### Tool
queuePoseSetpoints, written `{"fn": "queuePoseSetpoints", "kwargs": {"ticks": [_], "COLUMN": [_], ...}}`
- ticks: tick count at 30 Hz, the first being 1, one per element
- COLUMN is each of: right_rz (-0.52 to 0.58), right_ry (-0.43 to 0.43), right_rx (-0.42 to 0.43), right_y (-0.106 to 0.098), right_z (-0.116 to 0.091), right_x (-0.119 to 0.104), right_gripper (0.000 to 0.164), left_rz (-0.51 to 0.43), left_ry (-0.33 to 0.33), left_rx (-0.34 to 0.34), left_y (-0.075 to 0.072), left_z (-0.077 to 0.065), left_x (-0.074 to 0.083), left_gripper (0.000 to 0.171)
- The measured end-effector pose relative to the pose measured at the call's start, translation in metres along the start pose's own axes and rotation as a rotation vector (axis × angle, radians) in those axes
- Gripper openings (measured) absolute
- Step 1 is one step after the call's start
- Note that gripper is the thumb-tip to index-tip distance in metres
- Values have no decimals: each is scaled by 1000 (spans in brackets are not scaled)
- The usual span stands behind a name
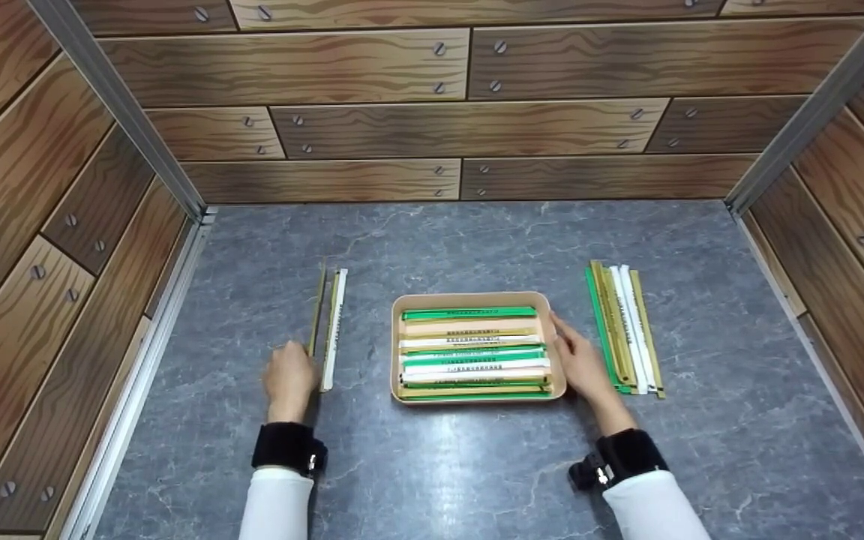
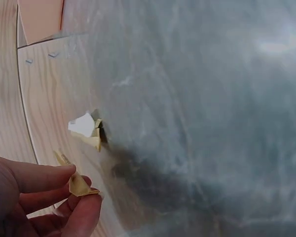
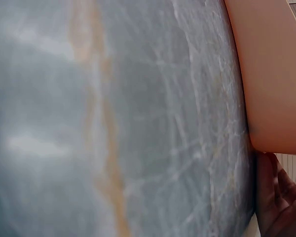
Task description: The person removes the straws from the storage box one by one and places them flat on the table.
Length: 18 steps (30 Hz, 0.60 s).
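My left hand pinches the near end of a slim gold paper-wrapped straw between thumb and fingers, left of the tray. In the left wrist view, the creased gold end of that straw shows at the fingertips. Close beside it lie a white wrapped straw and a gold one, their ends farther off. My right hand rests its fingers against the right end of a beige tray. Several green, gold and white wrapped straws lie crosswise inside. The right wrist view shows fingers at the tray's corner.
To the right of the right hand lies a bunch of several green, gold and white wrapped straws. Wood-patterned panels stand around the back and sides of the grey marbled table.
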State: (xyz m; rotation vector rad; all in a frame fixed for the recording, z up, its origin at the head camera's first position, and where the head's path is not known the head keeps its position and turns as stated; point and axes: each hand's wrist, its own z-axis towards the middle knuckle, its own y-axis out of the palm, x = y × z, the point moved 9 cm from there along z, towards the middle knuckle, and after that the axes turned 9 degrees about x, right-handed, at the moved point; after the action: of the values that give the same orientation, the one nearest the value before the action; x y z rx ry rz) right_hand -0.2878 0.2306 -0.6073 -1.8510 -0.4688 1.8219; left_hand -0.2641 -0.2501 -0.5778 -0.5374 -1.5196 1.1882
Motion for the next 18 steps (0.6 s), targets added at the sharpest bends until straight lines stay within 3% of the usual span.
{"fn": "queuePoseSetpoints", "kwargs": {"ticks": [8, 18], "right_rz": [28, 18], "right_ry": [-8, -16], "right_rx": [-25, 2], "right_y": [2, -1], "right_z": [-2, -1], "right_x": [-2, -3], "right_gripper": [48, 47], "left_rz": [-10, 8], "left_ry": [-40, -33], "left_rx": [-89, -112], "left_y": [10, 12], "left_z": [-1, 0], "left_x": [-4, 0], "left_gripper": [13, 22]}}
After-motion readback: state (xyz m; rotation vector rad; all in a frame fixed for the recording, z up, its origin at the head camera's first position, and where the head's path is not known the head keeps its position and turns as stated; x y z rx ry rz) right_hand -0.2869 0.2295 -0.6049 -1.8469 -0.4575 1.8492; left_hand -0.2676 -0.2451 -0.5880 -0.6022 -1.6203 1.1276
